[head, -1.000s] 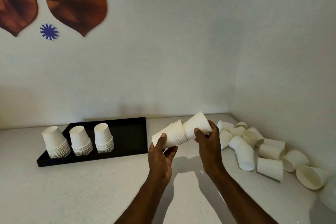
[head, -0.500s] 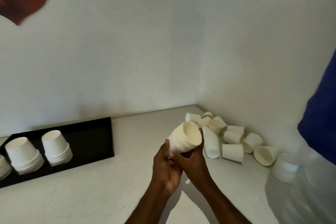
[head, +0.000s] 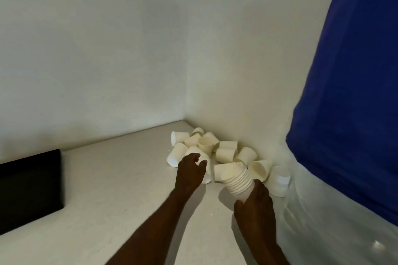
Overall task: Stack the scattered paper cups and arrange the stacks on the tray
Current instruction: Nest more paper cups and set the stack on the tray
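Several loose white paper cups (head: 225,154) lie in a heap in the counter's back right corner. My right hand (head: 254,206) grips a stack of nested cups (head: 237,180) by its base, rim pointing up and away, just in front of the heap. My left hand (head: 190,171) reaches into the near side of the heap with its fingers curled over a lying cup (head: 204,170); whether it grips that cup is not clear. The black tray (head: 30,187) shows only its right end at the far left; its stacks are out of view.
A white counter (head: 120,189) runs between the tray and the heap. White walls meet right behind the cups. A blue cloth (head: 353,92) and a clear plastic sheet (head: 336,221) fill the right side, close to the rightmost cups.
The view swung right, pushing the tray's stacks out of frame. My left hand let go of the nested stack and reached into the heap; my right hand now holds the stack alone, lower and further right.
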Action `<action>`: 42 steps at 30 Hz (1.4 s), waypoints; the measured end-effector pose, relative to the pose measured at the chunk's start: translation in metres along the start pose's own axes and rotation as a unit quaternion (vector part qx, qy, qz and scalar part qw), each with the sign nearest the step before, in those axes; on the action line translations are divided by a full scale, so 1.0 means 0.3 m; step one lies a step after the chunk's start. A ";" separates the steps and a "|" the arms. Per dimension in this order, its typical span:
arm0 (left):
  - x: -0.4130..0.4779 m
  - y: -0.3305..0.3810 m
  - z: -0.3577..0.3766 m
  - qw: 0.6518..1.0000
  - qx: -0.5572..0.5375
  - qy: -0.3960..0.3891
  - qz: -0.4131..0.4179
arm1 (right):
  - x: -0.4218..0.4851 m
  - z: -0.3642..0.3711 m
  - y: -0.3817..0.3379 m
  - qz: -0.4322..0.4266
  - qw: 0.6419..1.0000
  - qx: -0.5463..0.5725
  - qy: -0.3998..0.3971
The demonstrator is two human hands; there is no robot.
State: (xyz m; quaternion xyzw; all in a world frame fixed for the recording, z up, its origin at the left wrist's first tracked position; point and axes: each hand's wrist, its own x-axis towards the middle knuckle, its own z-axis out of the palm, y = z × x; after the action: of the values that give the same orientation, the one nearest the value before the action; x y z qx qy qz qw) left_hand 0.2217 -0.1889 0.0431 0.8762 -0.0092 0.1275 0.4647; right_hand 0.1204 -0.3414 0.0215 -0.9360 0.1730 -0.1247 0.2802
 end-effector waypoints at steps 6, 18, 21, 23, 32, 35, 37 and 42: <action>0.137 -0.053 0.103 0.946 0.280 -0.115 0.116 | 0.108 -0.027 0.008 -0.018 0.999 -0.033 -0.037; 0.220 0.001 -0.043 0.999 0.014 -0.049 0.005 | 0.120 0.069 -0.037 -0.071 0.978 -0.152 0.124; 0.203 0.032 -0.119 0.992 -0.115 -0.051 -0.009 | 0.116 0.090 -0.062 -0.090 0.968 -0.178 0.154; 0.175 0.059 -0.143 0.984 -0.154 -0.090 0.006 | 0.121 0.092 -0.083 -0.099 0.965 -0.170 0.172; 0.076 0.115 -0.095 0.954 -0.138 -0.254 0.082 | 0.148 0.045 -0.134 -0.107 0.966 -0.153 0.179; 0.087 0.109 -0.058 0.963 -0.177 -0.189 0.074 | 0.158 0.035 -0.105 -0.091 0.970 -0.129 0.186; 0.105 0.091 -0.019 0.980 -0.161 -0.098 0.070 | 0.162 0.029 -0.091 -0.074 0.973 -0.118 0.187; 0.107 0.023 0.146 0.975 0.098 -0.145 0.138 | 0.175 0.007 -0.068 -0.035 0.978 -0.114 0.169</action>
State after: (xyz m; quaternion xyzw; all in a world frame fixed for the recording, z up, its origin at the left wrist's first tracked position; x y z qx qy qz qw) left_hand 0.2612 -0.2254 0.0328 0.9169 -0.1846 0.0617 0.3486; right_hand 0.1740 -0.3452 0.0384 -0.9327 0.1982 -0.2701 0.1334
